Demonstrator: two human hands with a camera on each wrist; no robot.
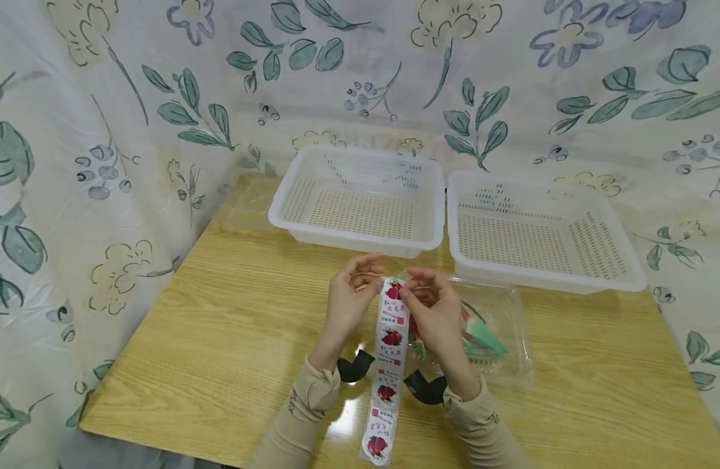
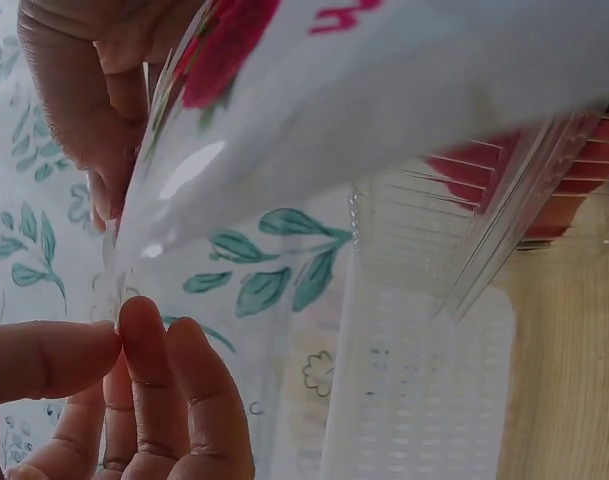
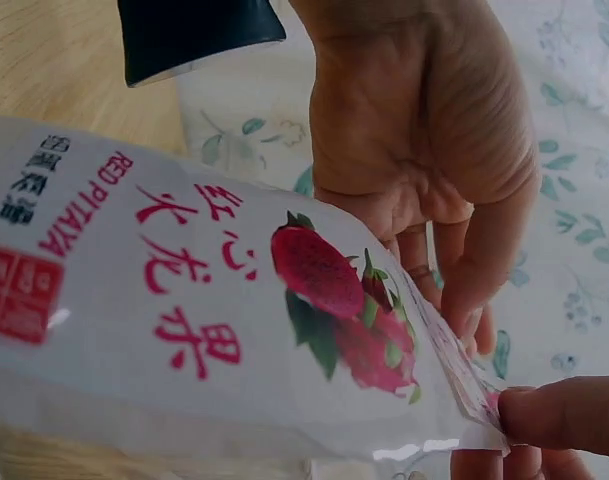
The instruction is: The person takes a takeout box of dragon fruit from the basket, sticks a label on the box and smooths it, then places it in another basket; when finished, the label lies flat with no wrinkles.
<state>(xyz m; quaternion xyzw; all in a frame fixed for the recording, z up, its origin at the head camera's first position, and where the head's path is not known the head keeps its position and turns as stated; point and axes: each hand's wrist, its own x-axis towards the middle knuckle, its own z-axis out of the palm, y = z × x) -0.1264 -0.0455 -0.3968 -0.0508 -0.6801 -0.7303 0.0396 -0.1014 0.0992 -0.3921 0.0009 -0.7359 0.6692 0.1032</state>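
Observation:
A long strip of white stickers (image 1: 387, 371), printed with red pitaya pictures and Chinese lettering, hangs down over the table toward the person. My left hand (image 1: 349, 301) pinches its top left corner between thumb and forefinger. At the top right corner, my right hand (image 1: 439, 316) holds the strip between thumb and fingers. In the right wrist view the top sticker (image 3: 344, 290) bends near the pinched end. Beneath the right hand lies a clear plastic box (image 1: 521, 345) with a red and green item (image 1: 482, 333) inside, partly hidden by that hand.
Two white perforated baskets stand side by side at the back, a left one (image 1: 360, 242) and a right one (image 1: 547, 277). A clear plastic lid or tray (image 1: 243, 198) sits at the back left of the wooden table (image 1: 219, 339). Flowered cloth (image 1: 360, 71) hangs behind.

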